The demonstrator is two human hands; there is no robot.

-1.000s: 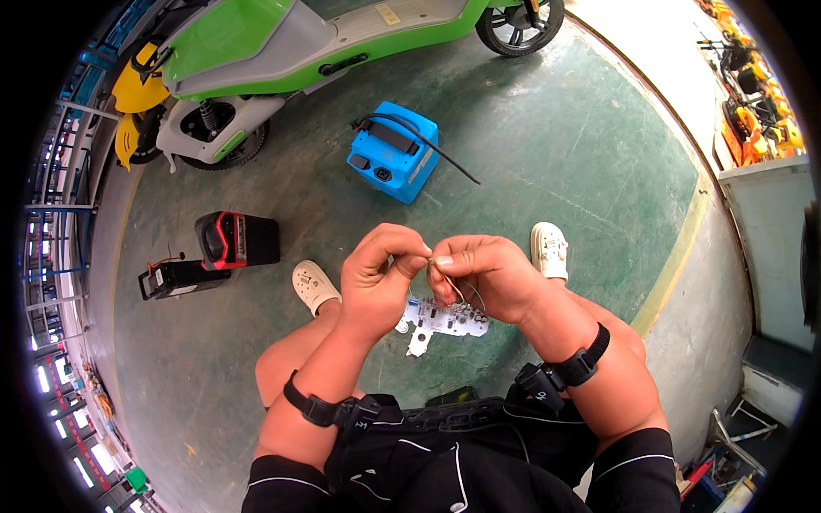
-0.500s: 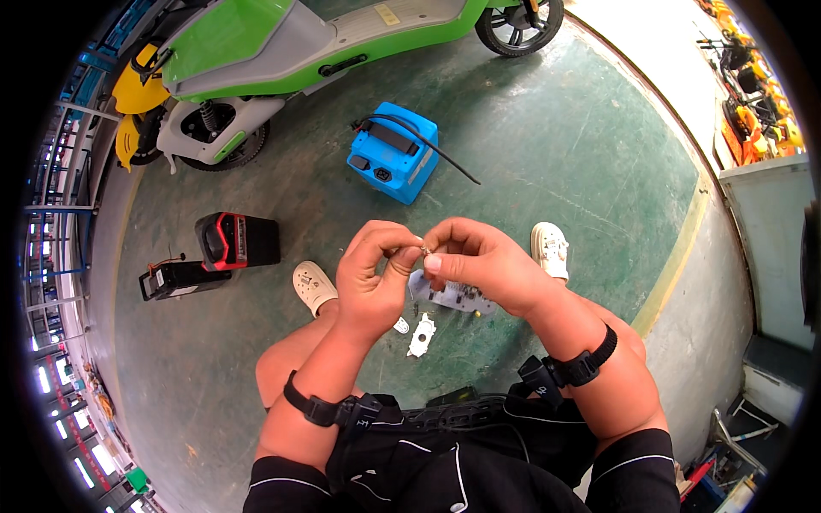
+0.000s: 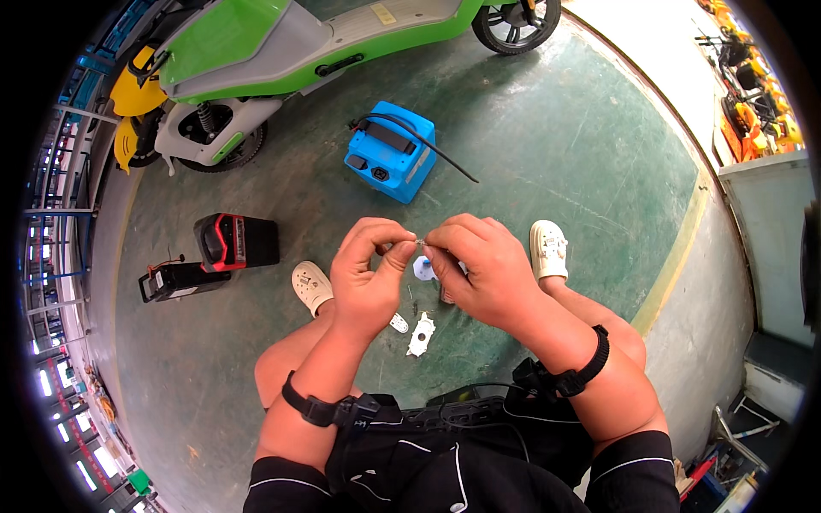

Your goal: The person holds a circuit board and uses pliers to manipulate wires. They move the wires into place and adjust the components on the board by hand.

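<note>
My left hand (image 3: 369, 265) is raised between my knees, thumb and index finger pinched together on one end of a tiny silvery metal piece (image 3: 420, 243). The other end sits in the closed fingertips of my right hand (image 3: 479, 261), so the hands almost touch. The piece is too small to name. Beneath the hands a pale sheet or plate (image 3: 424, 268) shows only in part, mostly covered by my right hand. Closer to me on the floor lie a white bracket-like plate (image 3: 421, 334) with a round hole and a small white perforated part (image 3: 398, 322).
A blue box (image 3: 392, 152) with a black cable stands ahead on the green floor. To the left are a black-and-red case (image 3: 238, 242) and a black battery-like box (image 3: 184, 280). A green-and-grey scooter (image 3: 316, 47) stands at the back; a grey cabinet (image 3: 774, 239) is at right.
My right hand has turned its back upward and shifted slightly toward me, covering more of the pale sheet. The left hand has moved slightly left; both fingertips still meet at the small piece.
</note>
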